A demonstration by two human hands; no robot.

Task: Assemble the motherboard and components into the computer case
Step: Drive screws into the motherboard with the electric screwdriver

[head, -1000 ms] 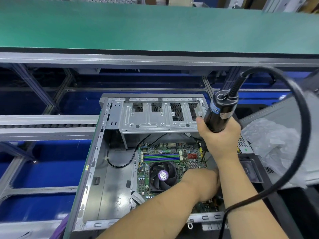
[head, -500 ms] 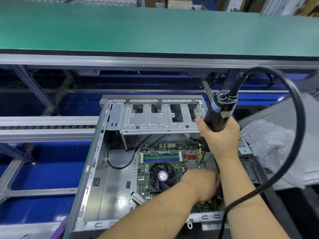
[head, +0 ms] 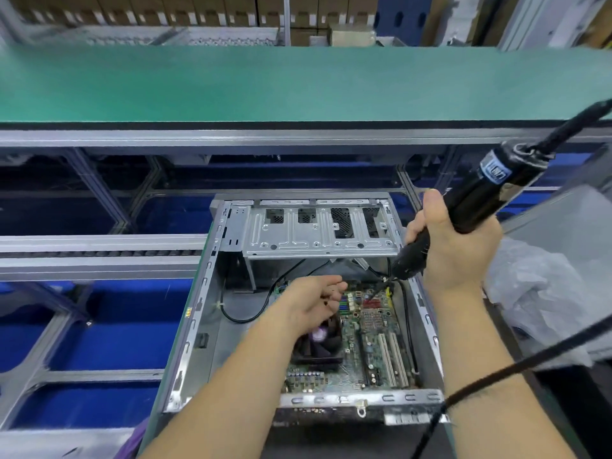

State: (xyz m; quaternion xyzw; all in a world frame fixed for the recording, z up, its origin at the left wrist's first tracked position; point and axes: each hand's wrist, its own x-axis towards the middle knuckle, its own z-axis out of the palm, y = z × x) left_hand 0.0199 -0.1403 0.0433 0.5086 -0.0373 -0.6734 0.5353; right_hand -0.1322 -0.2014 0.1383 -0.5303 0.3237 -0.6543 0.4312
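Setting: factory line, with a green conveyor belt (head: 265, 81) running across the far side, grey rails below it, blue flooring on the left and stacked cartons at the very back.
Computer case (head: 198, 319): open-topped grey steel shell lying flat near the middle, with a drive cage (head: 318, 233) bridging its far end.
Plastic wrap (head: 536, 293): crumpled clear sheet just right of the case.
Motherboard (head: 374, 329): green board lying flat in the right half of the case floor, white slots toward the near right, its cooler fan (head: 319, 342) partly hidden under the left forearm.
Electric screwdriver (head: 477, 200): black barrel tilted up to the right, cable looping off the right edge and back along the near right; its tip comes down at the far right corner of the board.
Right hand (head: 460, 246): grip closed round the driver's lower barrel.
Left hand (head: 311, 296): hovers over the board's far edge, fingers loosely curled; whether it pinches a screw I cannot tell.
Step in hand: by my reading, screwing the board down to the case, with the far right corner mount being worked.
Next move calls for: likely the bit seated square in the screw head and pressed straight down, the tilt taken out, so that it cannot skid onto the nearby components.
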